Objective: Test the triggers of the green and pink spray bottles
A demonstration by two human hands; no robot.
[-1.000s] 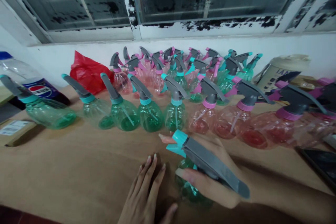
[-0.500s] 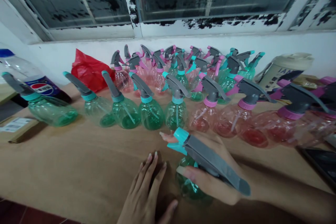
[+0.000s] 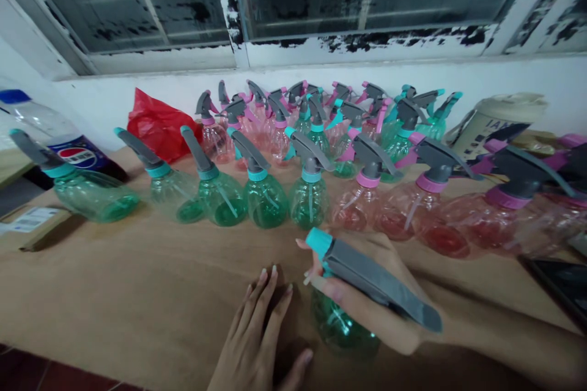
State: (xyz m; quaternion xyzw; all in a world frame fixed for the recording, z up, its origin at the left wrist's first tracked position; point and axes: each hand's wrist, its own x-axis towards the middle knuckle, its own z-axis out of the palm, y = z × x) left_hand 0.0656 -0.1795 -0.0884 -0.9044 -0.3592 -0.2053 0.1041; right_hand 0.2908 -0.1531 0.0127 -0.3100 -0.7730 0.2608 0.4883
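Observation:
My right hand [image 3: 367,311] is wrapped round a green spray bottle [image 3: 342,327] with a grey and teal trigger head [image 3: 371,278], which stands on the brown table [image 3: 114,293] close to me. My index finger lies bent on the teal trigger beneath the nozzle. My left hand [image 3: 259,336] lies flat on the table just left of the bottle, fingers stretched out, holding nothing.
A row of green [image 3: 263,198] and pink spray bottles [image 3: 367,204] stands across the table, with more behind by the wall. A red plastic bag [image 3: 156,125], a Pepsi bottle [image 3: 68,149] and a cardboard box [image 3: 32,226] sit left. A beige container [image 3: 495,122] stands right.
My right index finger has curled in onto the bottle's trigger. The left hand has stayed flat on the table.

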